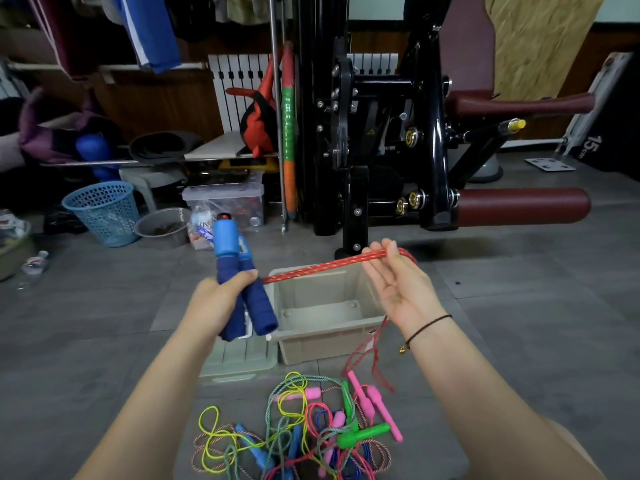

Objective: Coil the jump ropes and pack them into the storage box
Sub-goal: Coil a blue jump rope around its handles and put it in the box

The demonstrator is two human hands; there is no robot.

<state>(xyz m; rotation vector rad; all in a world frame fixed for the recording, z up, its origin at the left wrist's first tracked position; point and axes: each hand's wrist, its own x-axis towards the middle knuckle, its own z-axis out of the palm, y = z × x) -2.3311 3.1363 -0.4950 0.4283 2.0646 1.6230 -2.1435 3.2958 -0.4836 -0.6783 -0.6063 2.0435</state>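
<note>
From my feed, the left hand (214, 299) clenches its fingers round both blue handles (263, 306) of the red rope (311, 270), stretched taut above the open storage box (311, 344) on the floor. The right hand (398, 285) lies palm up, fingers (375, 271) nearly straight, the rope looped across them; more jump ropes (301, 427) lie tangled nearby

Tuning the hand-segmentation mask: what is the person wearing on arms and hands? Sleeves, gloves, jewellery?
No gloves, no sleeves in view: both forearms are bare to the frame edge. The left hand and its wrist wear nothing. The right hand has a thin dark cord bracelet at its wrist, with a small gold-coloured charm hanging from it. No rings visible.
</note>
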